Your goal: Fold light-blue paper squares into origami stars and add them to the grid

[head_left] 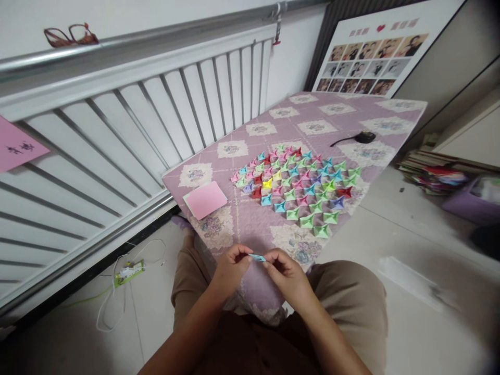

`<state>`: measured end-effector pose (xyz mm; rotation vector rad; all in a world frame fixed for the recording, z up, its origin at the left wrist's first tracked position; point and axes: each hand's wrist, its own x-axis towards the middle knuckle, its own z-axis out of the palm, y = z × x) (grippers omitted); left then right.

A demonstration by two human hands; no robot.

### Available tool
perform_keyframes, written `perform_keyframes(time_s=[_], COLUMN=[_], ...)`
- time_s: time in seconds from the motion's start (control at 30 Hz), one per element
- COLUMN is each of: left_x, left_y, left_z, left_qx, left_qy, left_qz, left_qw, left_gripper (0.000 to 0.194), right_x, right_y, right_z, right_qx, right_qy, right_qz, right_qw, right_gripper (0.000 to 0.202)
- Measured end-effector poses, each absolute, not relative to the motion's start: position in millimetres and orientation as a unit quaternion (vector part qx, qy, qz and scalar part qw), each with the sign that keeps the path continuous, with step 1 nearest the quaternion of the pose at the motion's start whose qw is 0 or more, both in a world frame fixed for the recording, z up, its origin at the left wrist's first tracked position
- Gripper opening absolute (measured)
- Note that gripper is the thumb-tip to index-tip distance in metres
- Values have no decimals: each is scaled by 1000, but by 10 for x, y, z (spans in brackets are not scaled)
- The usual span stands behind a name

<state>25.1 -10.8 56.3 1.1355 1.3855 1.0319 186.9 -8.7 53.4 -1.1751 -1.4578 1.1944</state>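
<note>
A small light-blue folded paper [257, 258] is stretched between my two hands, just above the near corner of the table. My left hand [233, 264] pinches its left end, and my right hand [285, 272] pinches its right end. Beyond them, several small folded paper boats [307, 222] in green, pink, blue, red, yellow and purple stand in rows on the patterned tablecloth [253, 221]. To the left of the rows lies a stack of square paper [205, 200] with a pink sheet on top.
A black object with a strap [365, 137] lies at the table's far right. A white radiator [144, 120] borders the left edge, with glasses [72, 36] on the pipe above. A power strip [129, 273] with cables is on the floor. A photo board [367, 49] stands behind.
</note>
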Motion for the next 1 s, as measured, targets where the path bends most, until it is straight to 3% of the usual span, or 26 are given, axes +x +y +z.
perform_keyframes(time_s=[0.2, 0.53, 1.0], left_x=[262, 244, 211], left_y=[-121, -165, -92], left_z=[632, 502, 120], left_qx=[485, 553, 741], left_qy=[577, 548, 557], left_qz=[430, 387, 188], left_qw=[497, 494, 324], left_gripper=[13, 23, 23], right_x=[1906, 1974, 1965], right_y=[-92, -102, -138], right_z=[602, 387, -189], right_qx=[-449, -414, -432], right_qy=[-677, -786, -836], right_qz=[362, 173, 142], right_qw=[457, 425, 306], right_gripper=[7, 18, 17])
